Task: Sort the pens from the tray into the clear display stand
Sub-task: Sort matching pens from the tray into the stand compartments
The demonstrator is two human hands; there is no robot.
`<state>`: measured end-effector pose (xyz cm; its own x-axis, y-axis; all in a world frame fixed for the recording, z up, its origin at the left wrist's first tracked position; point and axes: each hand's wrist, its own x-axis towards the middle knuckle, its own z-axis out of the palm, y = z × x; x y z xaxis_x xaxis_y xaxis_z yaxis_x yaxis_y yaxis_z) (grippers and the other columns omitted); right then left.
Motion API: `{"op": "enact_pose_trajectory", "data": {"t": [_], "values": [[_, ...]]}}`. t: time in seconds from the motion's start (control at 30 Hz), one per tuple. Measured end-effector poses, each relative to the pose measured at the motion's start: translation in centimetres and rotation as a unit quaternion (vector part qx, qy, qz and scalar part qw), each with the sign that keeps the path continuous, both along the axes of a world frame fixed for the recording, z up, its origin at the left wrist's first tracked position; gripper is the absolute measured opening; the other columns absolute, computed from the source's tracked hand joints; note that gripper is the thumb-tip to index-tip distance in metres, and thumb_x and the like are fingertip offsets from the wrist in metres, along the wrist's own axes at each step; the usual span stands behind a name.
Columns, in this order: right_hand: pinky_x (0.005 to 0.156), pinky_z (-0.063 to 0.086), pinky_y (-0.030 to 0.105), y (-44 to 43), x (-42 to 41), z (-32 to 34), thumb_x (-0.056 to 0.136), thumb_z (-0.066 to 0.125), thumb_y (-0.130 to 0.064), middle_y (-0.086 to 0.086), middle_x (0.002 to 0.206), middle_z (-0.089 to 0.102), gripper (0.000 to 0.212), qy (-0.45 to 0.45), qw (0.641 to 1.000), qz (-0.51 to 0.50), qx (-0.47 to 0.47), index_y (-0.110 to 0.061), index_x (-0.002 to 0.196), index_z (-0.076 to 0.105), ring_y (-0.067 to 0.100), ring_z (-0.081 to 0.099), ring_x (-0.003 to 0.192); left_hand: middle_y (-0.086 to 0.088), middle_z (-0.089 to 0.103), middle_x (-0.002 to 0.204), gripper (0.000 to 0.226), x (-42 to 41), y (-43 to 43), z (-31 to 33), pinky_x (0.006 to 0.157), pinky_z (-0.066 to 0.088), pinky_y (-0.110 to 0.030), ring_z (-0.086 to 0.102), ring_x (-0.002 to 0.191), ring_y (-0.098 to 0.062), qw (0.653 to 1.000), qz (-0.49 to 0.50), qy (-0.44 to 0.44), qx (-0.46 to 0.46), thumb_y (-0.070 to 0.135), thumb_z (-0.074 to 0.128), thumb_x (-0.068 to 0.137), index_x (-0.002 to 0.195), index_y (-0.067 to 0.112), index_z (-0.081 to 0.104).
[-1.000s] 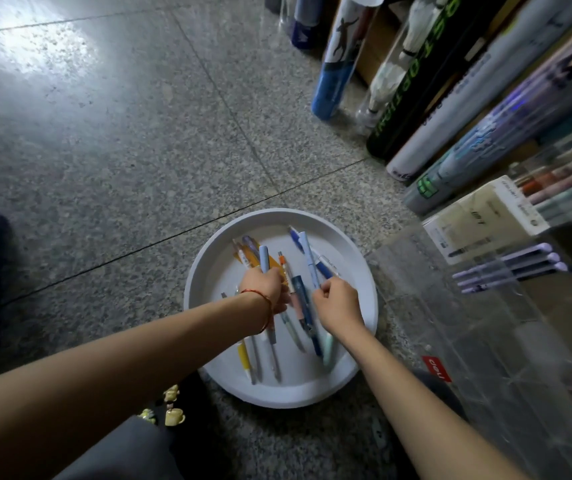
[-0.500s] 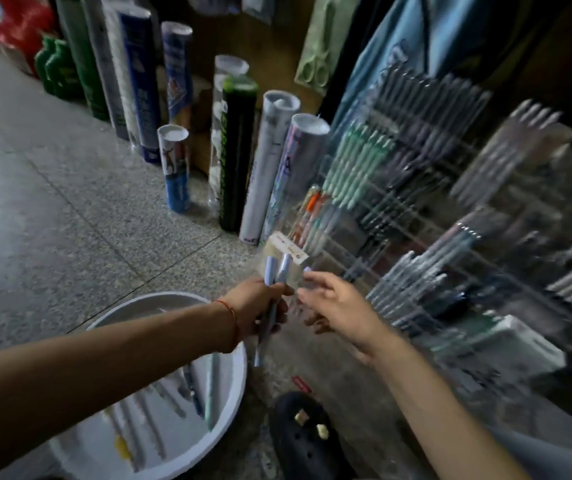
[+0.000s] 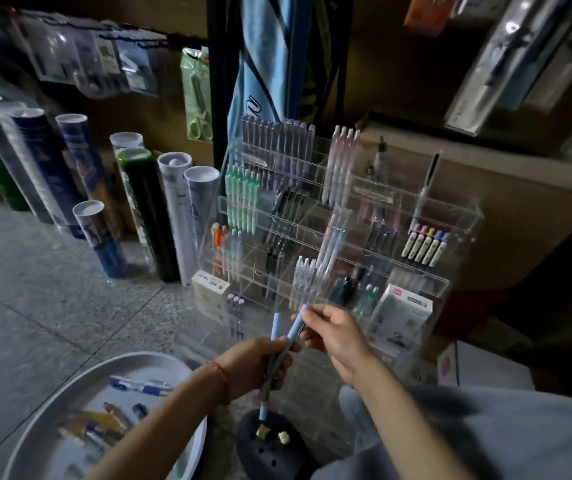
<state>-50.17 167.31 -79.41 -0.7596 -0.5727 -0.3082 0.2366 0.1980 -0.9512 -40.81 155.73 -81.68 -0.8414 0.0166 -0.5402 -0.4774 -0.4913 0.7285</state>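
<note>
Count from here: 2 slim pale blue pens (image 3: 275, 325) in hand. 1 round white plastic tray (image 3: 76, 393). 1 clear acrylic tiered display stand (image 3: 392, 199). 6 white-bodied markers with coloured caps (image 3: 423, 245). 3 lilac-capped pens (image 3: 236, 306). 1 black perforated clog (image 3: 260, 455), 2 pale charms (image 3: 264, 432). Tray pens too blurred to count.

A speckled grey stone floor (image 3: 52, 306), laid in large tiles, is recorded. The clear display stand (image 3: 357, 216) is set upright on it. A row of upright tubes (image 3: 177, 220) is stood left of the stand. A round white tray (image 3: 66, 389) is placed in front of the stand, towards its left. A dark clog (image 3: 270, 448) is noted just in front of the stand.
</note>
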Motion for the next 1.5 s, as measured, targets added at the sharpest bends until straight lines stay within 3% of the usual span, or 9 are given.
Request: {"op": "enact_pose_trajectory", "data": {"t": [0.13, 0.37, 0.53, 0.63, 0.73, 0.83, 1.0, 1.17, 1.5], "values": [[0.054, 0.049, 0.018, 0.4, 0.8, -1.5, 0.088, 0.061, -0.008, 0.011, 0.085, 0.064, 0.008, -0.015, 0.996, -0.076, -0.034, -0.005, 0.096, 0.06, 0.008, 0.057, 0.058, 0.001, 0.047, 0.055, 0.026, 0.5, 0.4, -1.3, 0.049, 0.035, -0.021, 0.041, 0.046, -0.01, 0.999, -0.001, -0.023, -0.046, 0.017, 0.035, 0.098, 0.09, 0.006, 0.056], [0.061, 0.052, 0.02, -1.3, 1.4, -1.2, 0.089, 0.058, -0.004, 0.008, 0.084, 0.066, 0.027, 0.033, 0.999, -0.019, -0.02, -0.02, 0.11, 0.057, 0.008, 0.06, 0.06, -0.001, 0.045, 0.054, 0.026, 0.4, -1.3, -1.7, 0.046, 0.034, -0.02, 0.038, 0.047, -0.011, 0.998, 0.043, -0.001, -0.05, 0.013, 0.034, 0.099, 0.085, 0.004, 0.054], [0.069, 0.052, 0.016, -2.8, 0.0, -0.4, 0.088, 0.061, -0.009, 0.003, 0.093, 0.067, 0.021, 0.204, 0.978, -0.05, 0.016, -0.016, 0.108, 0.057, 0.01, 0.065, 0.079, -0.008, 0.057, 0.065, 0.017, -1.1, -2.0, -1.5, 0.045, 0.042, -0.021, 0.054, 0.041, -0.011, 0.975, 0.171, -0.021, -0.143, 0.007, 0.039, 0.097, 0.084, 0.005, 0.05], [0.067, 0.049, 0.012, -3.9, -0.3, 0.6, 0.088, 0.061, -0.009, -0.006, 0.086, 0.062, 0.016, 0.375, 0.918, -0.122, -0.043, -0.019, 0.099, 0.056, 0.007, 0.062, 0.076, -0.006, 0.056, 0.072, 0.018, -2.4, -3.8, -1.7, 0.045, 0.036, -0.018, 0.049, 0.053, -0.013, 0.941, 0.257, 0.013, -0.221, 0.009, 0.041, 0.097, 0.082, 0.01, 0.05], [0.072, 0.044, 0.003, -5.6, -0.2, -0.7, 0.089, 0.059, -0.004, -0.002, 0.091, 0.061, 0.018, 0.482, 0.875, -0.056, 0.002, -0.006, 0.106, 0.059, 0.004, 0.06, 0.08, -0.006, 0.056, 0.077, 0.013, -2.7, -5.4, -2.1, 0.042, 0.04, -0.015, 0.049, 0.059, -0.016, 0.915, 0.28, 0.055, -0.285, 0.011, 0.043, 0.097, 0.091, 0.007, 0.053], [0.072, 0.042, 0.005, -7.4, -0.5, -2.8, 0.091, 0.056, -0.005, 0.008, 0.099, 0.065, 0.023, 0.463, 0.884, 0.004, 0.058, -0.005, 0.113, 0.058, 0.012, 0.061, 0.086, -0.005, 0.059, 0.082, 0.009, -2.7, -6.4, -2.5, 0.059, 0.042, -0.021, 0.055, 0.074, -0.019, 0.897, 0.258, 0.082, -0.351, 0.01, 0.045, 0.096, 0.097, 0.012, 0.054], [0.069, 0.044, 0.008, -9.8, -1.3, -5.0, 0.088, 0.059, -0.004, 0.009, 0.101, 0.066, 0.016, 0.334, 0.939, -0.004, 0.086, -0.01, 0.103, 0.058, 0.017, 0.064, 0.093, -0.006, 0.056, 0.086, 0.014, -2.8, -7.1, -3.1, 0.052, 0.043, -0.015, 0.054, 0.075, -0.019, 0.913, 0.227, 0.079, -0.33, 0.011, 0.044, 0.096, 0.105, 0.017, 0.054], [0.07, 0.045, 0.011, -11.0, -1.1, -6.2, 0.09, 0.058, -0.008, 0.004, 0.098, 0.065, 0.01, 0.297, 0.948, 0.028, 0.113, -0.013, 0.099, 0.055, 0.014, 0.062, 0.092, -0.006, 0.058, 0.096, 0.017, -2.3, -8.5, -4.2, 0.058, 0.039, -0.017, 0.056, 0.09, -0.021, 0.919, 0.236, 0.061, -0.311, 0.014, 0.04, 0.098, 0.108, 0.012, 0.055], [0.064, 0.044, 0.021, -11.3, -1.8, -6.3, 0.091, 0.055, -0.007, 0.007, 0.094, 0.06, 0.012, 0.35, 0.918, 0.062, 0.173, -0.015, 0.094, 0.047, 0.02, 0.06, 0.086, -0.007, 0.056, 0.078, 0.014, -2.4, -9.1, -3.9, 0.037, 0.034, -0.009, 0.044, 0.054, -0.015, 0.921, 0.324, 0.039, -0.213, 0.011, 0.035, 0.098, 0.1, 0.006, 0.048]]}}
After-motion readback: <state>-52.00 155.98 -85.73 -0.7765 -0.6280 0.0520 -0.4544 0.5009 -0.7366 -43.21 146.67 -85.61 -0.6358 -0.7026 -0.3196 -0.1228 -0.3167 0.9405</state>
